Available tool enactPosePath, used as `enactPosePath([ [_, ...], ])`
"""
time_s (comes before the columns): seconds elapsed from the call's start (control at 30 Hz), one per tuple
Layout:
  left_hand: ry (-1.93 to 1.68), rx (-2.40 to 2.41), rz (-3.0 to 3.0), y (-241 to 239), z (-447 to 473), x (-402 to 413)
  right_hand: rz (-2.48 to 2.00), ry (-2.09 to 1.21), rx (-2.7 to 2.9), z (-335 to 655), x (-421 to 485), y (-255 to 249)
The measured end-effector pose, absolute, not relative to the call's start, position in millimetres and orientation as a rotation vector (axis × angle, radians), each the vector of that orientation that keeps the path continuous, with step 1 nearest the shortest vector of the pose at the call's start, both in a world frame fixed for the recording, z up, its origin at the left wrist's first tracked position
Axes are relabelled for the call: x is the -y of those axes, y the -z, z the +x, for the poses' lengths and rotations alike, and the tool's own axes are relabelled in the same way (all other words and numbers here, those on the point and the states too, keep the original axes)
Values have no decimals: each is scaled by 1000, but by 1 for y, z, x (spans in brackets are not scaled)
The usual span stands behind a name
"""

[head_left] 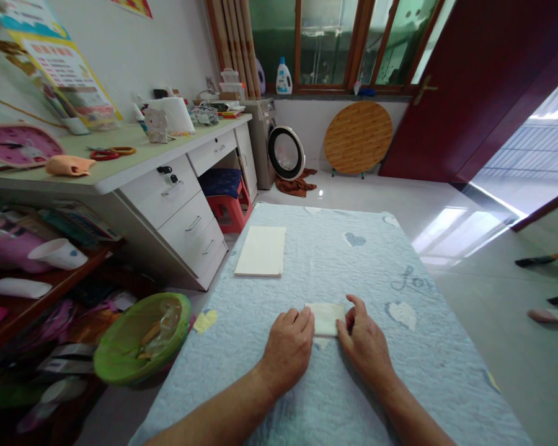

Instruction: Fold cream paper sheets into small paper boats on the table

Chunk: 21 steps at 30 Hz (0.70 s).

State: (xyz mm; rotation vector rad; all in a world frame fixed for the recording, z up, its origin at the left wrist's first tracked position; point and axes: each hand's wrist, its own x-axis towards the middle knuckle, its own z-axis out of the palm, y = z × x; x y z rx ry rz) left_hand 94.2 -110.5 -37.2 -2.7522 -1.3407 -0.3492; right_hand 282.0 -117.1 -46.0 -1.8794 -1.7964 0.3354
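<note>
A small folded white cloth [326,317] lies on a light blue quilted cover [363,260] with heart prints. My left hand [287,350] rests on the cloth's left edge with its fingers curled down onto it. My right hand [363,342] presses the cloth's right edge, fingers bent and thumb along the side. Farther away on the cover, toward the left, lies a flat stack of folded white cloth [261,250].
A white desk with drawers [177,198] stands at the left, a red stool [227,207] under it. A green basin [142,337] sits at the lower left beside cluttered shelves. A washing machine [279,145], a round wooden board [358,136] and a dark red door [483,80] stand beyond.
</note>
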Motion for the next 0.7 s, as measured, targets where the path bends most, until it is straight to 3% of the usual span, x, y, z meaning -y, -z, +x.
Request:
enactPosePath([
  [0.7, 248, 1338, -2907, 33, 82, 123, -1896, -301, 1797, 280, 118, 45],
])
